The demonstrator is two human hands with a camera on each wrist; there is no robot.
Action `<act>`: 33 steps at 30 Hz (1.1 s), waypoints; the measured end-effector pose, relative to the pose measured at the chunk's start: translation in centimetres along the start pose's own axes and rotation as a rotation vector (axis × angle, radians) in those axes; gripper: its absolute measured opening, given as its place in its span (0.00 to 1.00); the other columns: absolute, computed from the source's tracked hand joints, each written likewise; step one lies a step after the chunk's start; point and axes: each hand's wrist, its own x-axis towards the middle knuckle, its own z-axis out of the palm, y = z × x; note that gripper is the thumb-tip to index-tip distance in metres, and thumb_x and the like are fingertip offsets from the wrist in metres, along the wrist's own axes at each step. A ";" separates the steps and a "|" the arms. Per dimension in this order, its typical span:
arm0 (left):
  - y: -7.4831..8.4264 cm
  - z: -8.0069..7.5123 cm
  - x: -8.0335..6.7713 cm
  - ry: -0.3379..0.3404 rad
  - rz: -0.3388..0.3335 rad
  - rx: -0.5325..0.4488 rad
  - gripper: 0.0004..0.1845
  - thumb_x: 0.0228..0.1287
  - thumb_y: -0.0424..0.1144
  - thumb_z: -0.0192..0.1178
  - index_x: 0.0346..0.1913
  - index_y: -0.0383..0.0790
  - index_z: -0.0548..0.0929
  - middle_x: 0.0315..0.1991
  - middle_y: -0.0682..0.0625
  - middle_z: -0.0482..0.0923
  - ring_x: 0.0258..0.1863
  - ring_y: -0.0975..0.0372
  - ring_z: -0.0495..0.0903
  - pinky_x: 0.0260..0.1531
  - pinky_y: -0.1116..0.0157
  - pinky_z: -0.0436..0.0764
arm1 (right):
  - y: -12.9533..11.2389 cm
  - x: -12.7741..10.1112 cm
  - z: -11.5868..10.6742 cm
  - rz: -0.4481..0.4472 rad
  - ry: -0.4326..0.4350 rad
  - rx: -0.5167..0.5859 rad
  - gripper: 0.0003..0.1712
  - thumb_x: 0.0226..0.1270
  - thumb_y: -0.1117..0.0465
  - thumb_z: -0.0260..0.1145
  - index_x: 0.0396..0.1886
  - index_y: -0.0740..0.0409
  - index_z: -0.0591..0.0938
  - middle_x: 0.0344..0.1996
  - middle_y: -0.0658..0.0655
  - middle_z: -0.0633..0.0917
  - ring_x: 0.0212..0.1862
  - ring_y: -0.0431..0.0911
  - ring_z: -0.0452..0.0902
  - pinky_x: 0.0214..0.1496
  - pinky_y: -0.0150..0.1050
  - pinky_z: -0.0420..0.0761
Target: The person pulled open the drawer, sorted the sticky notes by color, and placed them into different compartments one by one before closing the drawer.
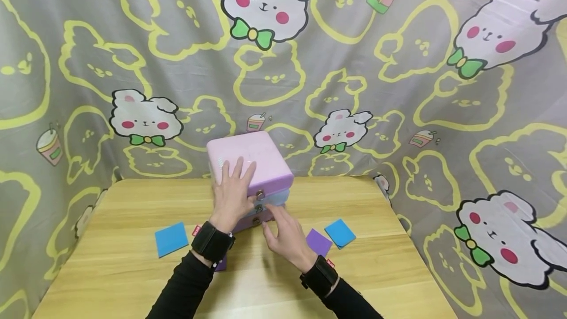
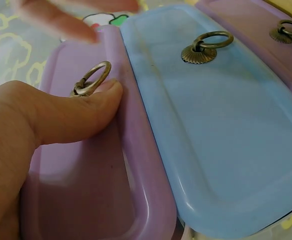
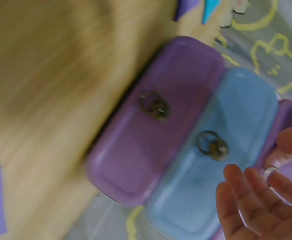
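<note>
A small drawer box (image 1: 252, 149) with a pink lid stands at the table's back middle, its front turned toward me. Three fronts are stacked: a purple top one (image 2: 80, 185), a blue middle drawer (image 2: 211, 115) and a purple bottom drawer (image 3: 130, 155), each with a bronze ring pull. My left hand (image 1: 232, 196) lies on the lid, fingers spread. In the left wrist view its thumb (image 2: 80, 115) presses the top front beside the ring. My right hand (image 1: 285, 233) is before the fronts; in the right wrist view its fingers (image 3: 258, 205) are near the top ring, loosely bent, gripping nothing visible.
A blue paper square (image 1: 171, 239) lies on the wooden table (image 1: 146, 201) at left. A purple square (image 1: 319, 242) and another blue square (image 1: 340, 233) lie at right. Another purple piece (image 1: 221, 263) is partly hidden by the left wrist. A patterned curtain (image 1: 283, 73) surrounds the table.
</note>
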 end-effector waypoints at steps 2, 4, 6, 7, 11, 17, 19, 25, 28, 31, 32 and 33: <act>0.0 -0.1 0.0 0.004 0.002 -0.006 0.52 0.44 0.47 0.82 0.75 0.53 0.67 0.78 0.40 0.62 0.75 0.33 0.59 0.53 0.25 0.73 | 0.2 -0.2 0.4 0.013 -0.030 -0.002 0.30 0.63 0.63 0.70 0.65 0.62 0.76 0.53 0.61 0.86 0.45 0.50 0.86 0.43 0.39 0.88; 0.0 -0.1 0.1 0.009 0.006 -0.013 0.52 0.44 0.47 0.82 0.75 0.52 0.68 0.78 0.40 0.62 0.75 0.33 0.59 0.53 0.25 0.73 | 0.5 -0.5 0.8 0.030 -0.059 -0.009 0.31 0.63 0.63 0.70 0.66 0.62 0.75 0.53 0.61 0.86 0.45 0.50 0.86 0.42 0.39 0.88; 0.1 -0.2 0.1 0.012 0.011 -0.021 0.52 0.44 0.47 0.82 0.75 0.52 0.68 0.78 0.39 0.62 0.75 0.33 0.59 0.53 0.24 0.73 | 0.7 -0.6 1.0 0.046 -0.088 -0.019 0.31 0.63 0.63 0.70 0.67 0.62 0.75 0.53 0.62 0.86 0.44 0.50 0.86 0.40 0.39 0.88; 0.1 -0.2 0.1 0.009 0.009 -0.024 0.52 0.45 0.47 0.82 0.75 0.52 0.68 0.78 0.40 0.62 0.75 0.33 0.59 0.53 0.24 0.73 | 0.8 -0.6 1.2 0.050 -0.103 -0.027 0.32 0.63 0.63 0.70 0.67 0.62 0.74 0.53 0.62 0.85 0.43 0.51 0.86 0.40 0.38 0.88; 0.0 -0.3 0.1 0.000 -0.001 -0.022 0.51 0.45 0.46 0.81 0.75 0.52 0.67 0.78 0.40 0.62 0.76 0.33 0.58 0.53 0.24 0.73 | 1.1 -0.5 1.7 0.048 -0.164 -0.071 0.32 0.65 0.62 0.70 0.68 0.62 0.74 0.52 0.60 0.85 0.42 0.49 0.85 0.39 0.36 0.87; 0.0 -0.2 -0.2 0.019 0.002 -0.040 0.52 0.44 0.46 0.82 0.75 0.51 0.68 0.78 0.39 0.63 0.75 0.32 0.59 0.51 0.24 0.73 | 1.3 -0.4 2.3 0.073 -0.232 -0.113 0.32 0.66 0.59 0.69 0.68 0.62 0.75 0.54 0.58 0.83 0.43 0.47 0.84 0.39 0.34 0.86; 0.0 -0.1 -0.2 0.019 0.005 -0.045 0.51 0.44 0.46 0.82 0.75 0.52 0.68 0.78 0.39 0.63 0.75 0.32 0.59 0.51 0.24 0.74 | 1.4 -0.4 2.4 0.082 -0.244 -0.113 0.32 0.65 0.59 0.70 0.68 0.62 0.75 0.55 0.58 0.82 0.43 0.47 0.84 0.38 0.34 0.86; 0.0 0.1 -0.1 0.004 0.002 -0.039 0.51 0.46 0.46 0.81 0.76 0.52 0.67 0.78 0.40 0.62 0.75 0.32 0.59 0.52 0.24 0.73 | 1.7 -0.4 2.7 0.090 -0.248 -0.097 0.32 0.65 0.59 0.69 0.68 0.60 0.74 0.59 0.59 0.81 0.46 0.50 0.85 0.38 0.35 0.87; 0.0 0.1 -0.1 0.003 -0.001 -0.038 0.51 0.46 0.46 0.81 0.76 0.52 0.67 0.78 0.40 0.62 0.76 0.32 0.58 0.52 0.24 0.73 | 1.8 -0.2 2.8 0.089 -0.251 -0.102 0.31 0.65 0.59 0.69 0.67 0.60 0.74 0.58 0.59 0.81 0.47 0.50 0.84 0.38 0.36 0.87; -0.1 0.1 -0.1 0.010 0.000 -0.031 0.52 0.46 0.46 0.82 0.76 0.52 0.67 0.78 0.40 0.62 0.76 0.33 0.59 0.51 0.24 0.74 | 1.7 -0.1 2.8 0.095 -0.260 -0.110 0.30 0.65 0.59 0.69 0.66 0.58 0.75 0.57 0.59 0.81 0.47 0.49 0.84 0.38 0.36 0.86; -0.1 0.1 -0.2 0.015 0.002 -0.027 0.52 0.45 0.46 0.82 0.76 0.52 0.67 0.78 0.40 0.62 0.76 0.33 0.59 0.50 0.25 0.74 | 1.6 0.0 2.8 0.097 -0.264 -0.114 0.29 0.65 0.59 0.69 0.65 0.58 0.75 0.56 0.58 0.81 0.46 0.49 0.83 0.37 0.36 0.86; -0.1 0.2 -0.2 0.019 0.003 -0.023 0.52 0.45 0.46 0.82 0.76 0.52 0.67 0.78 0.40 0.63 0.75 0.33 0.59 0.50 0.25 0.75 | 1.6 0.0 2.8 0.101 -0.268 -0.116 0.28 0.65 0.59 0.70 0.64 0.57 0.75 0.55 0.58 0.81 0.46 0.49 0.83 0.37 0.36 0.85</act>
